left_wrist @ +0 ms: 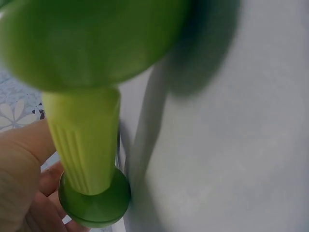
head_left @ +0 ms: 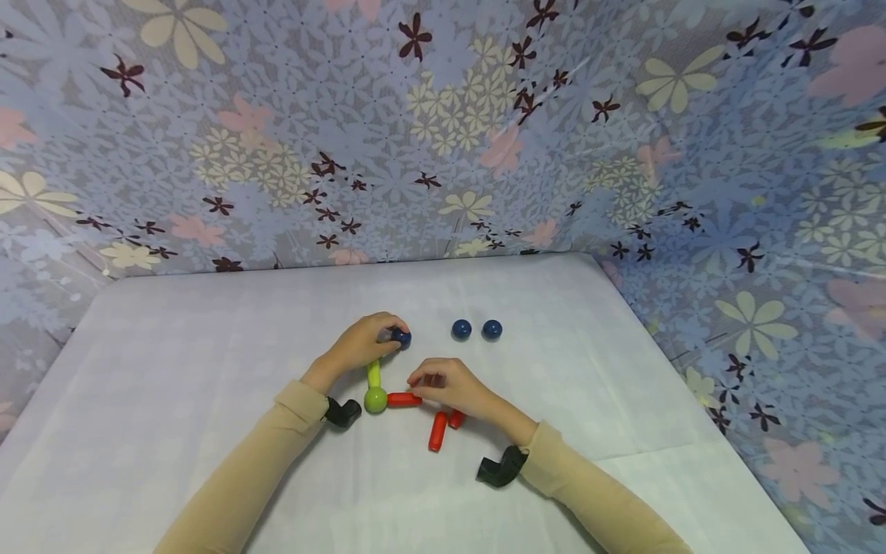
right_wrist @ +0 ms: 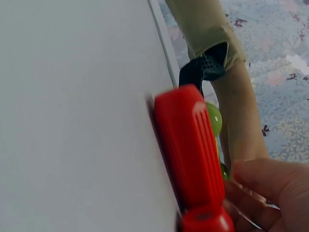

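My left hand (head_left: 363, 341) pinches a dark blue ball (head_left: 401, 337) between thumb and fingers. Below that hand runs a yellow-green stick (head_left: 374, 374), with a green ball (head_left: 376, 399) at its near end. In the left wrist view another green ball (left_wrist: 96, 210) caps the far end, beside the fingers; the hand hides it from the head camera. A red stick (head_left: 403, 399) lies with its left end right at the near green ball. Over its right end hovers my right hand (head_left: 450, 382), fingers loosely bent, nothing showing between them.
Two more blue balls, one (head_left: 461, 329) left of the other (head_left: 492, 330), sit farther back on the white-covered table (head_left: 208, 331). Two loose red sticks (head_left: 438, 431) (head_left: 456, 418) lie under and in front of the right hand. Flowered cloth (head_left: 388, 138) hangs behind the table.
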Demonstrator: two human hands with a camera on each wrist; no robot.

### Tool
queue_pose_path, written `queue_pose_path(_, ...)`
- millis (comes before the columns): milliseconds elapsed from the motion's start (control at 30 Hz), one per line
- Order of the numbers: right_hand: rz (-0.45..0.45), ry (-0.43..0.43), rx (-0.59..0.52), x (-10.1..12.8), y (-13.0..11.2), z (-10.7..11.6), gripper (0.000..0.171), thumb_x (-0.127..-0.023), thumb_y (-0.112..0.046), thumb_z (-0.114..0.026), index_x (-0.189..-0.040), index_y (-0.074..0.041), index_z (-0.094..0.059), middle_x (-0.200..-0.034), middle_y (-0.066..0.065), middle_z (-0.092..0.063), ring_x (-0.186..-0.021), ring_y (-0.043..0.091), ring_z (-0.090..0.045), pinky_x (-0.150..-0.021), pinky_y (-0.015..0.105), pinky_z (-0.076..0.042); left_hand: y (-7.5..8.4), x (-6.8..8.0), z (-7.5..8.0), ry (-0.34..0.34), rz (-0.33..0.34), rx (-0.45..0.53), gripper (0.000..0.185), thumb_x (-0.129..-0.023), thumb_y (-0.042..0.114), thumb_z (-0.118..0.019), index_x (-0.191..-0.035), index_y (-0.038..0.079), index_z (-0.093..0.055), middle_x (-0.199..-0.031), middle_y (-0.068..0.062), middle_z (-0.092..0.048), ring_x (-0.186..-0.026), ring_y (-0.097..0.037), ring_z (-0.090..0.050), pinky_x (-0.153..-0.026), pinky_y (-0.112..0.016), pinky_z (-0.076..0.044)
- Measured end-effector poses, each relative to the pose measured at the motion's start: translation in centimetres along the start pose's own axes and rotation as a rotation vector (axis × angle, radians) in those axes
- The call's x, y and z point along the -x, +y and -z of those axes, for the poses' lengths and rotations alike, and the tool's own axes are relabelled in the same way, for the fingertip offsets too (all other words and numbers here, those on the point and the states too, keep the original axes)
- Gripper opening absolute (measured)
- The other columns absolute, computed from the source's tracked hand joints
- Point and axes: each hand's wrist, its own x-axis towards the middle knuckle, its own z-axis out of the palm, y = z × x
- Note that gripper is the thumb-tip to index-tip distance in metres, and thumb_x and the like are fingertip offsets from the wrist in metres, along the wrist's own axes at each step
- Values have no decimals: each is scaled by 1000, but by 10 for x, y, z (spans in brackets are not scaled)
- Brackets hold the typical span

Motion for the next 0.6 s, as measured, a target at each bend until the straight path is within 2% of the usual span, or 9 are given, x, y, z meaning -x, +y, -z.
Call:
queue_pose_path(233, 28, 14, 11, 10, 6, 13, 15, -83, -12, -62, -97, -8, -66, -90, 1, -66, -79, 6, -54, -72, 22, -47, -1, 1, -1, -3, 8, 9, 23, -83, 15, -62, -105, 18, -58, -111, -1, -60, -105, -21, -56, -93, -41, -44)
queue_pose_path(433, 10, 25, 27, 22, 15, 25, 16, -81, -10, -63, -97, -9, -66, -91, 1, -66, -82, 7, -54, -74, 21, -46, -2, 1, -1, 0, 35, 8, 26, -84, 17, -62, -109, 18, -56, -115, -2, -59, -103, -20, -57, -89, -39, -46)
queue_pose_path(600, -1, 98, 70, 24, 22, 35, 15, -81, -10, -64, -96, -7, -67, -92, 2, -66, -81, 8, -56, -72, 23, -48, -3, 2, 0, -5, 45, -7, 37, -84, 18, -62, -119, 17, -53, -120, -1, -57, -102, -19, -57, -87, -38, -47)
